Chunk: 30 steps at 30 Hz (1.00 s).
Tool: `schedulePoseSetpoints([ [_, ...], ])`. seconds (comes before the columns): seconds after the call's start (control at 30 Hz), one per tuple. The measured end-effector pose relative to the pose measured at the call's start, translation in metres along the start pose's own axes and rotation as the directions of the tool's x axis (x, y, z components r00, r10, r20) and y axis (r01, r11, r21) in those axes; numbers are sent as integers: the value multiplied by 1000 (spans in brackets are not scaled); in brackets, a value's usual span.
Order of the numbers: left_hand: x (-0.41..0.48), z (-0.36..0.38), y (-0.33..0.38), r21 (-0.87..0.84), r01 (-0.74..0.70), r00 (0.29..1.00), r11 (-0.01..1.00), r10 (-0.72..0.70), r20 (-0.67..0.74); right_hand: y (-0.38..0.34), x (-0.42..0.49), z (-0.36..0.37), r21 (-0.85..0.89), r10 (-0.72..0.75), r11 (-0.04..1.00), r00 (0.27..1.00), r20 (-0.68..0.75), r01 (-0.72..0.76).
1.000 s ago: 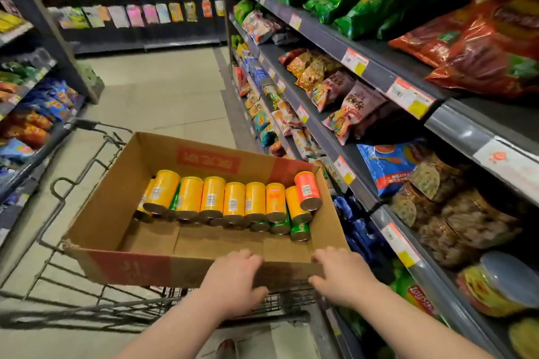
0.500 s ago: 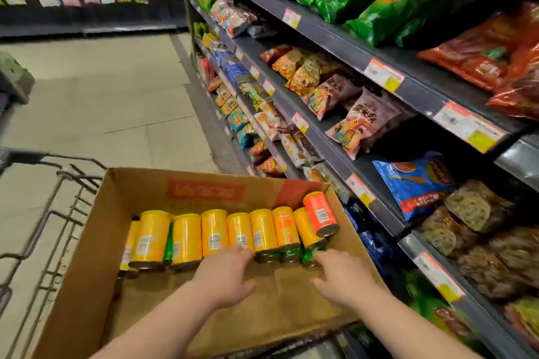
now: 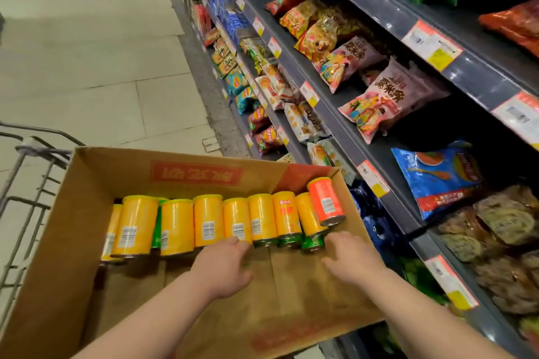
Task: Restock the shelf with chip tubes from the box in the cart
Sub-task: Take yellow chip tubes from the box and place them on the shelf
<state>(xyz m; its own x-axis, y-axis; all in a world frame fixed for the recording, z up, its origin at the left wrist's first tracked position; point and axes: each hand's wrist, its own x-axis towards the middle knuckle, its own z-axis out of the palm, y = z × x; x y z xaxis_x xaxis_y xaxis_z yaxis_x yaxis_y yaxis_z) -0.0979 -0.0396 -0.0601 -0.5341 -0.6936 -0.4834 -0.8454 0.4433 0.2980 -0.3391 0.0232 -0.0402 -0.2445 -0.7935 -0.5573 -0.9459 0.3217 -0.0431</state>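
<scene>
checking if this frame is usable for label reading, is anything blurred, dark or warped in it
Head view: the wide lens stretches the shelf rail toward the right edge; head view: the yellow chip tubes are well lit, but their small label print is too soft to read; head view: the shelf recesses fall into deep shadow.

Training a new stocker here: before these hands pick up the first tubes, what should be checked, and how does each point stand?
1. Hands free: ok; left hand and right hand hold nothing.
2. Tubes reachable: ok; left fingertips are at the yellow tubes' near ends.
3. Orange tube settled: not ok; it lies tilted atop the row's right end.
4. Box steady in cart: cannot tell; its underside is hidden.
5. Shelf slot for tubes: cannot tell; only bags show.
</scene>
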Motion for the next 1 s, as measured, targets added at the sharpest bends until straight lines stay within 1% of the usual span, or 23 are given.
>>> schedulePoseSetpoints([
  [0.2,12,-2,0,-27,91,996,996,-91,-5,13,59,-16,28,16,1000,998,-69,-14],
  [0.4,43,-4,22,-46,116,993,992,-116,5,28,103,-16,52,56,997,995,-84,-52],
  [0.53,63,-3,35,-39,122,992,992,-121,19,35,126,-7,203,115,973,993,-26,-107],
  [0.6,71,-2,40,-61,132,991,989,-130,33,36,133,-1,248,133,961,991,-20,-124],
  [0.7,83,0,48,-161,171,984,972,-160,76,36,139,6,275,127,954,992,-17,-117],
  [0.83,96,0,60,-373,253,966,893,-213,147,38,142,15,325,134,938,991,-9,-124],
  [0.9,101,1,63,-451,293,955,843,-231,188,37,142,16,390,132,912,991,6,-124],
  [1.0,109,3,66,-543,362,931,758,-266,250,38,139,19,518,138,842,988,62,-151],
])
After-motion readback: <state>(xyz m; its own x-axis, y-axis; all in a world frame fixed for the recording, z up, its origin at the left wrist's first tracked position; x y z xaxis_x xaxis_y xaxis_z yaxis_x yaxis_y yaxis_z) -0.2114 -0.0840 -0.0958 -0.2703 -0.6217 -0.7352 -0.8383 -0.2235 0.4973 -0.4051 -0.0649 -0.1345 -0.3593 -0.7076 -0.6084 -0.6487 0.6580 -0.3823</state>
